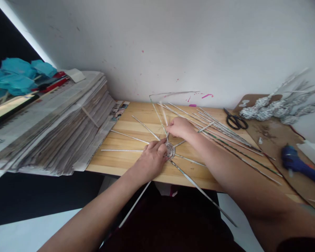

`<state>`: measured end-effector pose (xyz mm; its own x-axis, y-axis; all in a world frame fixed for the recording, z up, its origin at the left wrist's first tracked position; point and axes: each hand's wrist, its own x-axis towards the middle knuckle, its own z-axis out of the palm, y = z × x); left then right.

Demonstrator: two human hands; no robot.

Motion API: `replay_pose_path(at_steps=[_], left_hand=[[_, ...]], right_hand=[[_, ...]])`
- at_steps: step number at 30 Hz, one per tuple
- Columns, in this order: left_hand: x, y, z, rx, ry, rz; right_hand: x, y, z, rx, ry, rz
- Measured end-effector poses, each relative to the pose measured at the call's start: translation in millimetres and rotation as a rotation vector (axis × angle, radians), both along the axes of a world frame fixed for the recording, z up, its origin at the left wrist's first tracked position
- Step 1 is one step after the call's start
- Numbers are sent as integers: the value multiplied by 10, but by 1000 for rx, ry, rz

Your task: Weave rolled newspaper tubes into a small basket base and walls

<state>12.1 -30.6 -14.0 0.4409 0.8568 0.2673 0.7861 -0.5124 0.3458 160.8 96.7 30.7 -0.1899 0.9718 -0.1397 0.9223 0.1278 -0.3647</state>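
The left hand (154, 157), fingers half-curled, steadies the woven paper centre (170, 150) on the near side of the wooden table (123, 161), while the right hand (179, 127) pinches a strip at its far edge, apparently for control.

The scissors (235, 120) lie right of the newspaper stack (76, 122).

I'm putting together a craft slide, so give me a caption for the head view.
Two hands weave rolled-paper strips around a small round center on a wooden tabletop.
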Motion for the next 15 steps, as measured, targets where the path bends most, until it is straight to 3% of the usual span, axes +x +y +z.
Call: replay_pose_path(at_steps=[4, 7, 10, 15], left_hand=[[2, -9, 30, -19, 13, 3], [12, -13, 50, -38, 36, 7], [25, -22, 40, -23, 45, 6], [29, -41, -20, 32, 23, -1]], right_hand=[[142, -75, -42, -235, 490, -191], [232, -161, -83, -312, 725, -215], [287, -216, -98, -323, 792, -174], [306, -219, -108, -298, 667, -9]])
